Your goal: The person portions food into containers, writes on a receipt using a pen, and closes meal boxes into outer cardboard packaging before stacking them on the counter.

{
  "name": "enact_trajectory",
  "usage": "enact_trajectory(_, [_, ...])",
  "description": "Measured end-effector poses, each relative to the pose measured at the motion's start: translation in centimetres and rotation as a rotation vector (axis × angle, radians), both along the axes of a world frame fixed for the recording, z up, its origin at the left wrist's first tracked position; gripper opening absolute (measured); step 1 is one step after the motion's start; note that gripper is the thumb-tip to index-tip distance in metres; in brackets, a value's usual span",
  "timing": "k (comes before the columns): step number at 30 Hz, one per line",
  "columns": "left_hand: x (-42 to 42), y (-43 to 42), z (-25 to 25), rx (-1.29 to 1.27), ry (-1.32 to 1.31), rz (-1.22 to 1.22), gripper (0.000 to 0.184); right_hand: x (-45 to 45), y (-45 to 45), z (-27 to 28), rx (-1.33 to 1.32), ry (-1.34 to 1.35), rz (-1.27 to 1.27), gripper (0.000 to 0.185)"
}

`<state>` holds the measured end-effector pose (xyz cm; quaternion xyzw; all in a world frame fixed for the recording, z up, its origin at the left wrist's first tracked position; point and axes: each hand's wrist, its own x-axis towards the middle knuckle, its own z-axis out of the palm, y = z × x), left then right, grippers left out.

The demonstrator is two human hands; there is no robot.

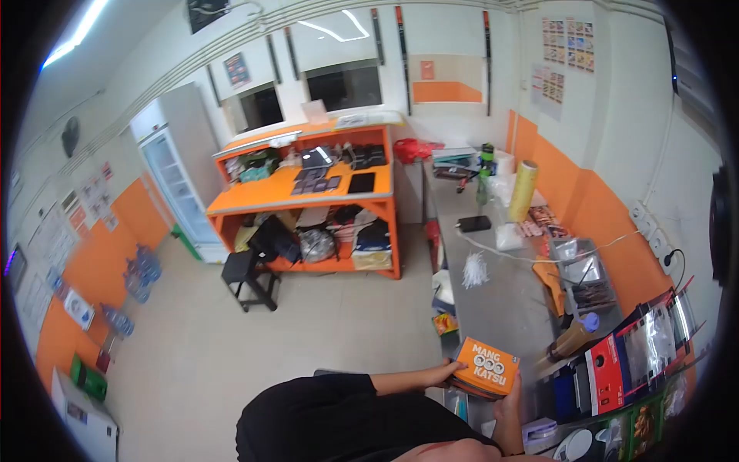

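An orange box (489,365) with white lettering "MANG KATSU" is held up near the front edge of the metal counter (504,304). What lies beneath its top looks like a stack of similar edges, too small to tell. My left hand (444,373) grips the box at its left side, fingers closed on the edge. On the box's lower right side, my right hand (509,400) is wrapped round it. Close to the box on the right lie a brown bottle with a purple cap (573,334) and upright folders (608,373).
The counter bears a black phone (474,223), white strips (476,269), a yellow roll (523,191) and a grey divided tray (589,281). Across the floor stand an orange desk (269,199), a black stool (250,273), a glass-door fridge (175,181) and water bottles (138,277).
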<state>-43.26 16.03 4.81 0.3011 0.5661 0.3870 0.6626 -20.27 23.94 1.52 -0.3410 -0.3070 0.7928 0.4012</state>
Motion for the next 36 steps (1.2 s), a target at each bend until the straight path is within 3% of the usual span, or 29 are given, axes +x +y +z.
enact_trajectory(4, [-2.3, 9.0, -9.4, -0.012, -0.062, -0.25, 0.098, -1.6, 3.5, -1.7, 0.075, -0.066, -0.229, 0.059])
enact_trajectory(8, [-2.8, 12.1, -7.5, 0.019, 0.044, -0.319, 0.106, -2.0, 5.1, -2.4, 0.058, -0.061, -0.296, 0.057])
enact_trajectory(11, [-3.0, 14.6, -7.8, 0.125, 0.346, -0.416, 0.096, -2.3, 5.9, -2.8, 0.112, -0.003, -0.325, 0.054])
enact_trajectory(13, [-4.3, 15.2, -0.6, 0.286, 0.489, -0.594, 0.091, -1.9, 5.6, -5.1, 0.092, -0.01, -0.428, 0.052])
enact_trajectory(15, [-4.2, 17.5, -5.9, 0.296, 0.671, -0.55, 0.104, -2.2, 3.9, -5.7, 0.103, -0.369, -0.637, 0.053])
enact_trajectory(16, [-4.7, 17.9, -5.2, 0.405, 0.745, -0.55, 0.11, -2.0, 2.9, -8.3, 0.103, -0.467, -0.795, 0.052])
enact_trajectory(17, [-5.3, 18.4, -4.0, 0.6, 0.822, -0.545, 0.108, -1.7, 1.8, -11.9, 0.097, -0.775, -0.964, 0.04])
enact_trajectory(19, [-6.0, 19.0, -1.6, 0.947, 0.89, -0.594, 0.091, -2.8, -2.1, -7.8, 0.216, -0.85, -1.042, 0.022])
enact_trajectory(20, [-6.0, 19.5, -0.2, 1.077, 0.903, -0.65, 0.081, -3.0, -4.3, -5.2, 0.145, -0.873, -1.119, 0.022])
enact_trajectory(21, [-5.9, 20.0, -0.2, 1.091, 0.861, -0.729, 0.081, -3.2, -6.3, -2.5, 0.133, -0.776, -1.203, 0.015])
enact_trajectory(22, [-5.9, 20.4, -0.3, 1.199, 0.821, -0.76, 0.066, -3.1, -7.9, -1.1, 0.138, -0.676, -1.274, 0.008])
enact_trajectory(23, [-5.5, 20.6, 0.0, 1.303, 0.779, -0.771, 0.051, -2.3, -9.4, -1.6, 0.182, -0.696, -1.384, 0.006])
enact_trajectory(24, [-5.0, 20.4, 0.4, 1.306, 0.753, -0.801, 0.051, -1.1, -10.8, -2.2, 0.119, -0.774, -1.458, 0.008])
enact_trajectory(26, [-4.2, 19.8, 1.9, 1.314, 0.955, -0.968, 0.028, 1.8, -13.6, -4.1, 0.044, -0.861, -1.529, 0.009])
enact_trajectory(28, [-3.5, 19.8, 1.2, 1.279, 0.877, -0.949, 0.026, 4.7, -15.6, -6.6, -0.127, -1.17, -1.471, 0.016])
enact_trajectory(29, [-3.0, 19.7, 1.5, 1.247, 0.814, -0.915, 0.026, 4.7, -15.1, -4.8, -0.13, -1.173, -1.467, 0.016])
enact_trajectory(31, [-2.3, 19.0, 3.6, 1.212, 0.842, -0.934, 0.031, 4.1, -13.8, -0.5, -0.268, -0.579, -1.478, 0.025])
enact_trajectory(36, [-2.0, 19.0, 2.3, 1.223, 0.906, -0.887, 0.044, 4.9, -12.6, 0.7, -0.417, -0.387, -1.194, 0.034])
